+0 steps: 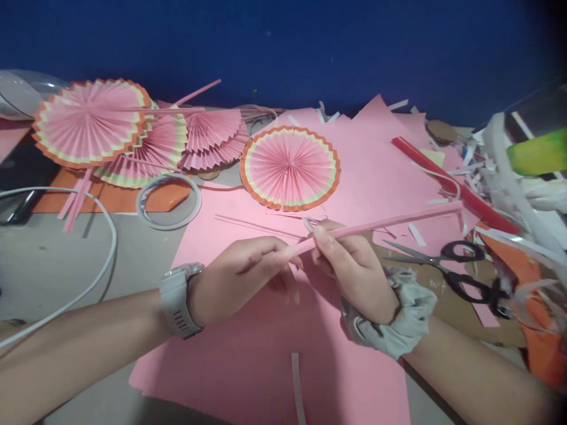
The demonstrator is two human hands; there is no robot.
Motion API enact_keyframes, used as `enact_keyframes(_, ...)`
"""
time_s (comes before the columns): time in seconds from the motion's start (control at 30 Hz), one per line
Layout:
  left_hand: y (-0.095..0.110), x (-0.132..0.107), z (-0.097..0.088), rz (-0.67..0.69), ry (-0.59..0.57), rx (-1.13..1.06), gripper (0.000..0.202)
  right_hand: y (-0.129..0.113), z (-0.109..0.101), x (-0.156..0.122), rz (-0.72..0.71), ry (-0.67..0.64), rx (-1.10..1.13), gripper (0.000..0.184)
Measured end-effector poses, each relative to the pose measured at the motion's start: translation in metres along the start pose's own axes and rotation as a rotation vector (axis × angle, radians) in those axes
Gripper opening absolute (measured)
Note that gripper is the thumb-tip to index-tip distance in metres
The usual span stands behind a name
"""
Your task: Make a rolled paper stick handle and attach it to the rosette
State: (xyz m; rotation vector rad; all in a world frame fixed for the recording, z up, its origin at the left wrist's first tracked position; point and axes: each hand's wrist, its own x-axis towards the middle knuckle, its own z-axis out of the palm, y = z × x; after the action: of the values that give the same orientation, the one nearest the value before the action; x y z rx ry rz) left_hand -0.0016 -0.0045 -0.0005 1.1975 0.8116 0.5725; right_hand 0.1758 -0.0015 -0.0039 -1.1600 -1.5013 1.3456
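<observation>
A long, narrow pink folded paper strip (390, 221) is held between both hands, slanting up to the right. My left hand (248, 271) pinches its lower left end between thumb and fingers. My right hand (349, 265) is closed round it a little farther along, thumb on top. A small pale curl (309, 224) shows by the right fingertips; I cannot tell what it is. Beneath the hands lie pink paper sheets (274, 348) with a thin white strip (297, 383). Just beyond sits a round pleated paper fan (290, 168), pink with yellow and orange edges.
More pleated fans (91, 121) are piled at the back left, near a roll of tape (140, 203). Black-handled scissors (443, 260) lie to the right, below a red stick-like piece (482, 209). Paper scraps crowd the right side. A white cable (113, 248) curves at left.
</observation>
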Motion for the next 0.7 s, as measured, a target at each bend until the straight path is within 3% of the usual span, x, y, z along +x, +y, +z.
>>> enact_keyframes(0.23, -0.0017, -0.0042, 0.0014, 0.070, -0.060, 0.111, 0.028, 0.0063, -0.0051, -0.0050, -0.012, -0.290, -0.204, 0.022)
enact_keyframes(0.33, -0.0007, -0.0033, 0.0020, 0.053, -0.051, 0.099, 0.029, 0.0049, -0.0051, -0.0047, -0.027, -0.269, -0.254, 0.023)
enact_keyframes(0.5, 0.0009, -0.0041, 0.0007, 0.069, 0.067, 0.210, 0.033, -0.0022, -0.0039, -0.0039, -0.042, -0.076, -0.186, 0.032)
enact_keyframes(0.7, 0.0015, -0.0053, 0.0007, 0.067, 0.063, 0.360, 0.036, -0.0032, -0.0042, -0.0025, -0.010, -0.304, -0.157, 0.028)
